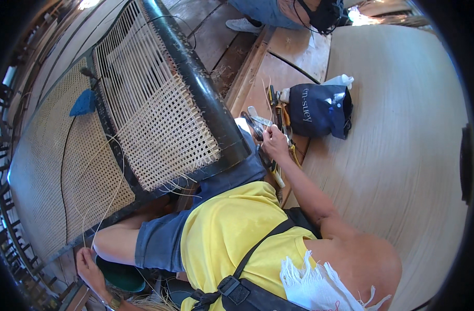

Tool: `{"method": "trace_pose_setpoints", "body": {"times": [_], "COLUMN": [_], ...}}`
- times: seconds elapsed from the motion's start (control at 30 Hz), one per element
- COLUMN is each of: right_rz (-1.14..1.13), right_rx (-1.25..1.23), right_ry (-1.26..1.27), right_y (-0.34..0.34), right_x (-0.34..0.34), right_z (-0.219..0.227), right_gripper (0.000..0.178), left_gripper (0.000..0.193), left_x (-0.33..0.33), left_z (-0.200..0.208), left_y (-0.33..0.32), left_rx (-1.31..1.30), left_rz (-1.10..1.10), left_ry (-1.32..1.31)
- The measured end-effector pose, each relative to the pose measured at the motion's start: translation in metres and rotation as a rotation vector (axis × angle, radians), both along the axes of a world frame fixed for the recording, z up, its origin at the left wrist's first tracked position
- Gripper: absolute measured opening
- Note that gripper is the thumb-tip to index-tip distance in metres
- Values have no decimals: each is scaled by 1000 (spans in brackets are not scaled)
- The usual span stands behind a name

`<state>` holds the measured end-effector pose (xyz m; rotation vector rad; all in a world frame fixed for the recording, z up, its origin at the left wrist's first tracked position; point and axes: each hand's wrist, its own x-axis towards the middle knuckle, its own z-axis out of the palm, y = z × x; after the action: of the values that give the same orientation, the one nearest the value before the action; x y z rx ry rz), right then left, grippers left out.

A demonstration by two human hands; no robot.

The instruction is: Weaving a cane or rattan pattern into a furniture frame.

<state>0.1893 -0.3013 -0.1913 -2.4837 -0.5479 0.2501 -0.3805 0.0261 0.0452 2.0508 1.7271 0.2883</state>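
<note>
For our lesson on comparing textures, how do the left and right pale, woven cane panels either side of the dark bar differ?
The left panel shows open mesh throughout its visible area; the right panel is cross-woven only in its lower part, with mostly bare lengthwise strands above.
A small bright-blue piece rests on the left panel; the right panel has none.
Both are pale and border the same dark, straight bar.
</note>
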Motion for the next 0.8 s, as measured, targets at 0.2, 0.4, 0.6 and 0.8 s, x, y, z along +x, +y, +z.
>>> {"method": "trace_pose_setpoints", "body": {"times": [0.2,0.4,0.6,0.8], "right_rz": [-46,-41,-42,78], "right_rx": [-111,677,528,-129], "right_ry": [-76,77,261,145], "right_y": [6,36,45,30], "right_x": [11,26,71,89], "right_z": [20,135,112,33], "right_gripper": [15,9,12,21], "left_gripper": [25,20,20,21], "left_x": [1,35,85,117], "left_z": [-4,25,16,-4], "left_y": [-20,-14,-10,-14], "left_rx": [-110,-263,-315,-306], "left_rz": [109,267,306,89], "left_ry": [-207,-859,-1112,-905]}}
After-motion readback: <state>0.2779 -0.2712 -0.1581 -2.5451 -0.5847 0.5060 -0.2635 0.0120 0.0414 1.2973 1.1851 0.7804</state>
